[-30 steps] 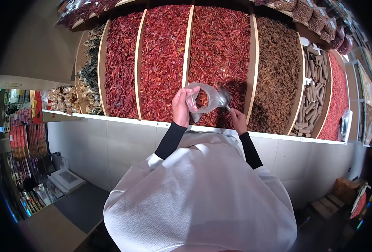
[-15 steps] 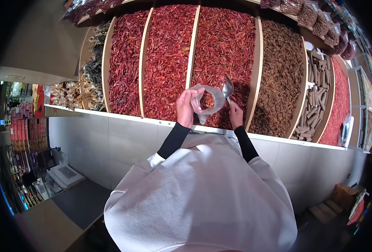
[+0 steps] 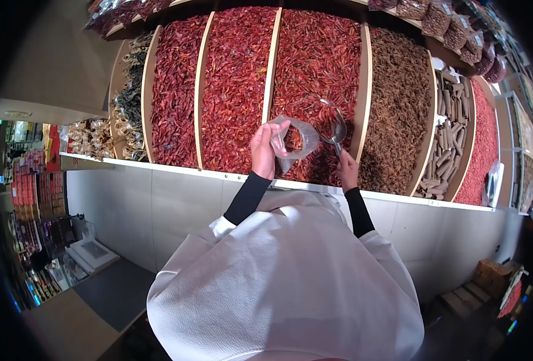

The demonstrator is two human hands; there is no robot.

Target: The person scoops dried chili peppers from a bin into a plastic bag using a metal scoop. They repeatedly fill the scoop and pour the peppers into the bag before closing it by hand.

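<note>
A slanted display of wooden bins runs across the scene, its white front rail (image 3: pixel 218 175) crossing just above a pale panel (image 3: pixel 188 201). Clock directions are taken from the clear plastic bag (image 3: pixel 308 139), which is held over the lower part of a bin of dried red chillies (image 3: pixel 317 66). The person's left hand (image 3: pixel 263 153), at eight o'clock, is closed on the bag's rim, thumb and fingers pinching the plastic, and the mouth gapes open. The right hand (image 3: pixel 348 171), at four o'clock, is wrapped around the handle of a metal scoop (image 3: pixel 340 129); the scoop's bowl lies just beside the bag, between two and three o'clock, over the same chillies. Whether the bowl is loaded cannot be told. Two more chilli bins stand towards ten o'clock. A bin of dark brown spice (image 3: pixel 396 102) lies at two o'clock, and rolled bark pieces (image 3: pixel 450 141) at three, with a pinkish-red bin (image 3: pixel 483 144) beyond. Farther off, a wooden crate (image 3: pixel 492 277) sits at four o'clock.
</note>
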